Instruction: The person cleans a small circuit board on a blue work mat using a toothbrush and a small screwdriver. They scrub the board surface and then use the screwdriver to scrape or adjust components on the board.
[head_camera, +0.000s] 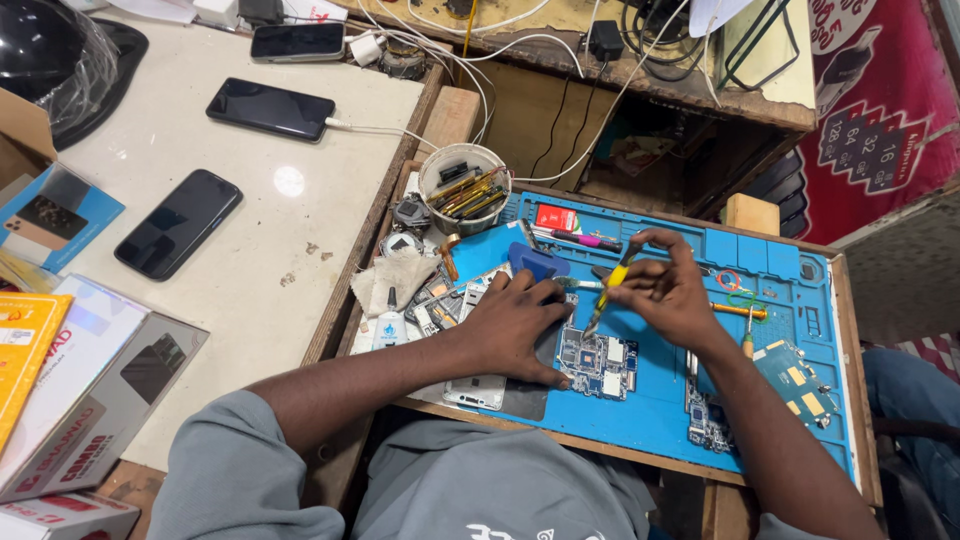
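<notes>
Blue matting (760, 400) covers the wooden work tray in front of us, with a white counter (290, 180) alongside on the left. We press the left hand (515, 325) flat, fingers spread, onto a phone frame (480, 385) at the mat's near left edge. Our right hand (672, 290) has its fingers pinched together around a yellow-handled screwdriver (610, 290), which slants down so that its tip meets the board (597, 362).

We note that the board is a bare circuit board, bluish with silver shields and small components, lying flat on the mat just right of the frame and between our two hands. A second board (708, 418) lies near it to the right, and a blue panel (800, 375) with yellow patches sits beyond that.

Clutter crowds the mat's left edge: a tool cup (465, 185), a cloth (395, 280), a small bottle (389, 325). Bare mat shows along the near edge and in the far right corner. Three dark phones (178, 222) lie well apart on the counter, and boxes (90, 390) stack at its near corner.
</notes>
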